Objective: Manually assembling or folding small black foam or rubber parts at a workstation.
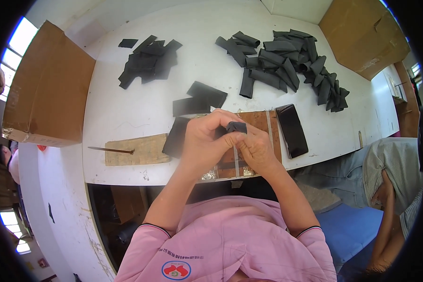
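Note:
My left hand (201,141) and my right hand (258,149) meet above the front of the table, fingers closed round a small curled piece of black sheet (236,127). Most of that piece is hidden by the fingers. Under my hands lies a brown board with pale strips (261,121). Flat black pieces (207,95) lie just beyond my left hand, and another black piece (175,137) rests beside its wrist. To the right of the board is a black smartphone (292,130).
A heap of rolled black tubes (279,58) lies at the far right, a pile of flat black pieces (150,61) at the far left. Cardboard boxes stand left (51,84) and right (366,35). A thin rod (110,150) crosses a wooden board (141,157). Another person sits at right.

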`<state>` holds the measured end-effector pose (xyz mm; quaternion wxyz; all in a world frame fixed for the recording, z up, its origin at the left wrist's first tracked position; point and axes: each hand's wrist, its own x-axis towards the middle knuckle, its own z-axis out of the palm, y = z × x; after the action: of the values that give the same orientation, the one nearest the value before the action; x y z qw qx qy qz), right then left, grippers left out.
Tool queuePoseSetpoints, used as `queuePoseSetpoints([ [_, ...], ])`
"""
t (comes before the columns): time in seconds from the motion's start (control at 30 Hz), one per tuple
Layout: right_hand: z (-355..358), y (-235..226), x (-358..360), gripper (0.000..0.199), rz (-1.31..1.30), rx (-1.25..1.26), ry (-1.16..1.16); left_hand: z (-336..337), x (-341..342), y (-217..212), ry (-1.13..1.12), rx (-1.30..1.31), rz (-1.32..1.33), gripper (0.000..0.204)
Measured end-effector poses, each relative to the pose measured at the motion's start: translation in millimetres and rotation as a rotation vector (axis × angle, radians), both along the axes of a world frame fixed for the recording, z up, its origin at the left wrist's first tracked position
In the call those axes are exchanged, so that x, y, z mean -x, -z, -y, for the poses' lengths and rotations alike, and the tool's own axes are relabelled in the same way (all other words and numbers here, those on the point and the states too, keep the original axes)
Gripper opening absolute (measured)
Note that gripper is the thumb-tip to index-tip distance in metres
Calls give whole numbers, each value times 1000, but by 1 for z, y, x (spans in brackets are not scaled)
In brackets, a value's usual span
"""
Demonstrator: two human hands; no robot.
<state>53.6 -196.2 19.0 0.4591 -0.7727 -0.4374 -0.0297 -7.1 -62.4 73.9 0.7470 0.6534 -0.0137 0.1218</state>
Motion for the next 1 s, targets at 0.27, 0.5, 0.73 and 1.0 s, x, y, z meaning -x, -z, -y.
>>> queuePoseSetpoints([
  [0.27,4,6,-6,9,-161,-27,-77,5,0,-9,9,-92,-87,14],
  [0.5,1,9,1,18,-172,-178,-66,0,-2,-7,182,-25,-25,14],
  [0.73,6,-4,-4,17,-22,-25,-45,5,5,-12,46,181,189,15],
  [1.0,12,-24,-6,19,-20,36,-63,-3,6,-15,50,-29,103,17],
])
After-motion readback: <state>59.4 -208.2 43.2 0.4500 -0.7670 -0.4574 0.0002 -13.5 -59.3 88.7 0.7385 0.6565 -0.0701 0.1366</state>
